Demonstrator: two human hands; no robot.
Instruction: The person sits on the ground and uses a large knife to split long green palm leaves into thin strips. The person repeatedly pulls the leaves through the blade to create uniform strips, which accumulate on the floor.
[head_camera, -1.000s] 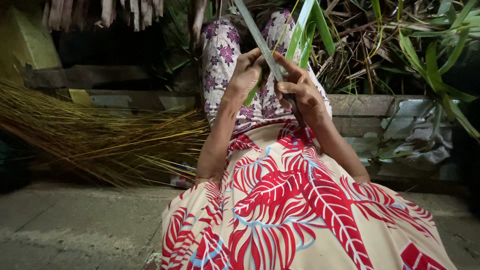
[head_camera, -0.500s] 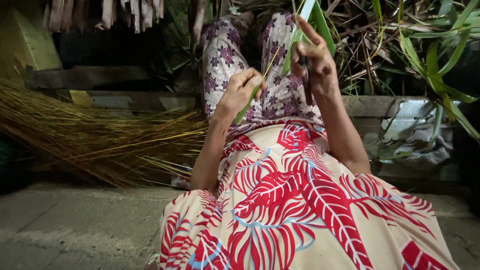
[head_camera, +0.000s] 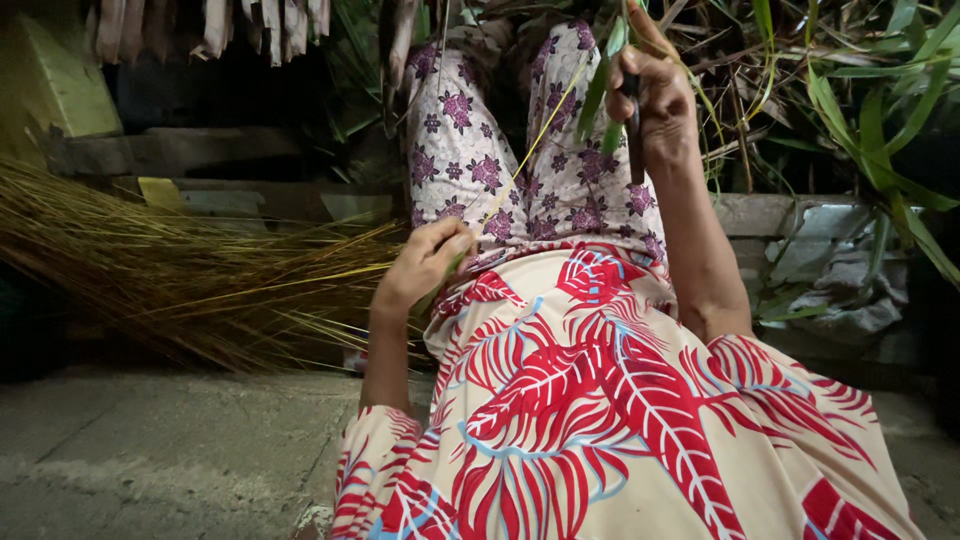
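My left hand (head_camera: 425, 262) rests low by my lap and pinches the lower end of a thin yellow leaf midrib (head_camera: 525, 160). The midrib runs taut up and to the right toward my right hand (head_camera: 655, 100). That hand is raised near the top of the view, closed around a dark knife handle (head_camera: 634, 135) with a green leaf strip (head_camera: 598, 88) hanging beside it. My legs in purple-flowered trousers (head_camera: 470, 150) stretch away under both hands, and a red leaf-print cloth (head_camera: 600, 400) covers my lap.
A big heap of dry yellow midribs (head_camera: 180, 270) lies on the left. Green palm fronds (head_camera: 870, 110) and dry stalks crowd the right and top. A low concrete ledge (head_camera: 790, 215) runs behind, with grey concrete floor (head_camera: 150, 450) at the lower left.
My right hand has risen up and to the right with the knife and leaf strip. My left hand has dropped toward my lap, and the midrib is now stretched between them.
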